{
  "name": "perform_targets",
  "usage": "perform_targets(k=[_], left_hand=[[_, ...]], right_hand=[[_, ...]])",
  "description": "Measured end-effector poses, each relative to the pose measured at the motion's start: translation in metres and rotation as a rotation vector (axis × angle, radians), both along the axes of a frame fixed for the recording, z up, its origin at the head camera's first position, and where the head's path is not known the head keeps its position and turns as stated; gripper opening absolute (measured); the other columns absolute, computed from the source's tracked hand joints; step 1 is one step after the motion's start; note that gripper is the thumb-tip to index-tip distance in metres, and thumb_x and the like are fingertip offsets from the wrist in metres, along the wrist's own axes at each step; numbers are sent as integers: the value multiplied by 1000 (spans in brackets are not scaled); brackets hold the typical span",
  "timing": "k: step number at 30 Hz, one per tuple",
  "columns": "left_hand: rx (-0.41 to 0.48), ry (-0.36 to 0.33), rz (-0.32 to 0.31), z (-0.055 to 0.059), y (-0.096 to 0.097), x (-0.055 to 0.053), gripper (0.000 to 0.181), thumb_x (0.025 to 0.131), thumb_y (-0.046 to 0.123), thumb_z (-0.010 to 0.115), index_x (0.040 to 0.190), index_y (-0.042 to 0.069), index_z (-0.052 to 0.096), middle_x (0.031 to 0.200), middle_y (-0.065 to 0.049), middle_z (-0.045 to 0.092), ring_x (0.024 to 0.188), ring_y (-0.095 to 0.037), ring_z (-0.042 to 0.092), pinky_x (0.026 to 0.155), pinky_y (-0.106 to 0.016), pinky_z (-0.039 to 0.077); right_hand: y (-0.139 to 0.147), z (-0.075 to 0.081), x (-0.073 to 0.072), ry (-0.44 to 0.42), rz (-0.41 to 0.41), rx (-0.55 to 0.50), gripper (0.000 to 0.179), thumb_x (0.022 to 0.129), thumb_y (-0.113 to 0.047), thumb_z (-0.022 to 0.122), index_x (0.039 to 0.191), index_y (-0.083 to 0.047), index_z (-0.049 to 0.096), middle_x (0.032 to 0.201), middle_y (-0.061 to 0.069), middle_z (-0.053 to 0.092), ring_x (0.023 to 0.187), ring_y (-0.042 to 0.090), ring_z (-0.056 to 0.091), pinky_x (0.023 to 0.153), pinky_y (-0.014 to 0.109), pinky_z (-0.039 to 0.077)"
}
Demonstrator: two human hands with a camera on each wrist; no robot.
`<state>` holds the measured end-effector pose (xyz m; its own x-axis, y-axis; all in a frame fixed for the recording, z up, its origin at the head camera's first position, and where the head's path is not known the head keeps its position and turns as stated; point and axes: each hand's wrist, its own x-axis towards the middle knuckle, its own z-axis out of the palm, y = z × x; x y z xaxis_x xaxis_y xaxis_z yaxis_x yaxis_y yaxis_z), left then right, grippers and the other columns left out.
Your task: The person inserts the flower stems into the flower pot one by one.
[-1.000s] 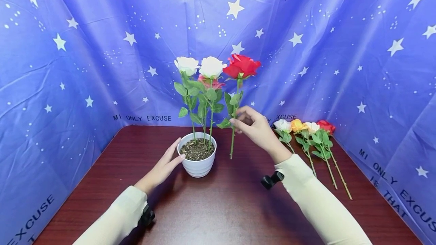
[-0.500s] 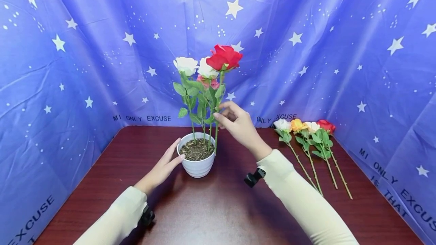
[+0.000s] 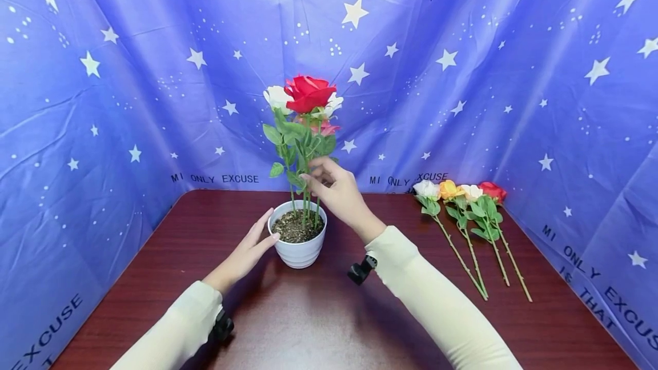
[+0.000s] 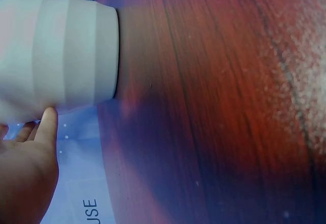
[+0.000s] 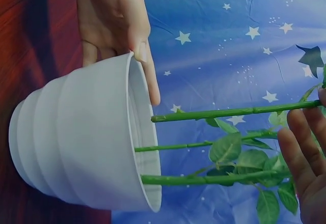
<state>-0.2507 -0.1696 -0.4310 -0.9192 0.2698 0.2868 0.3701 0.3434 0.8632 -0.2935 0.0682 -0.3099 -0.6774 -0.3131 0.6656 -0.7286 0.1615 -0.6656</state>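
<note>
A white ribbed flowerpot of dark soil stands on the table. Planted in it are a white rose, a second white rose and a pink rose. My left hand rests its extended fingers and thumb against the pot's left side. Thumb and fingers of my right hand pinch a red rose by its stem, upright among the others. In the right wrist view, the cut end of its stem is right at the pot's mouth.
To the right lie a white rose, an orange rose, a pale rose and another red rose, stems towards me. A blue star-printed cloth surrounds the dark red wooden table.
My right hand has carried the red rose leftwards, from beside the pot to over it, its bloom now in front of the white ones. My left hand has stayed on the pot.
</note>
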Motion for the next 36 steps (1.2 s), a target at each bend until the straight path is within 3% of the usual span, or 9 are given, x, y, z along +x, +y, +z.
perform_targets(k=[11, 16, 20, 28, 36], left_hand=[[-14, 6, 9, -3, 0, -2, 67, 104, 22, 53, 160, 6, 20, 164, -17, 18, 150, -34, 10, 118, -58, 7], [-22, 2, 13, -2, 0, -4, 67, 104, 23, 53, 160, 6, 20, 164, -17, 17, 150, -33, 10, 118, -58, 8], [-23, 5, 9, -3, -1, -3, 67, 104, 25, 52, 160, 7, 20, 164, -17, 17, 150, -34, 9, 118, -59, 7], [-26, 17, 6, -2, 0, -2, 66, 104, 25, 52, 160, 6, 20, 164, -17, 17, 150, -33, 10, 118, -58, 7], [-27, 8, 10, -3, 0, -2, 68, 104, 25, 52, 160, 5, 18, 164, -17, 17, 150, -33, 10, 118, -57, 7]], right_hand=[[-24, -3, -3, 27, -74, 112, 14, 94, -18, 72, 106, -12, 67, 91, -3, 74, 73, 7, 66, 60, 27, 52], [-32, -2, -10, 37, -94, 184, 15, 95, -19, 72, 105, -10, 67, 91, -1, 74, 77, 8, 68, 67, 25, 54], [-36, -2, -15, -4, -103, 225, 16, 95, -21, 72, 107, -12, 67, 93, -2, 74, 78, 7, 69, 71, 23, 54], [-42, -4, -22, -85, -104, 261, 16, 96, -23, 71, 107, -13, 65, 94, 1, 74, 70, 7, 68, 67, 23, 55], [-49, -11, -22, -50, -168, 363, 8, 97, -21, 69, 102, -14, 67, 92, -3, 74, 77, 6, 66, 75, 27, 51]])
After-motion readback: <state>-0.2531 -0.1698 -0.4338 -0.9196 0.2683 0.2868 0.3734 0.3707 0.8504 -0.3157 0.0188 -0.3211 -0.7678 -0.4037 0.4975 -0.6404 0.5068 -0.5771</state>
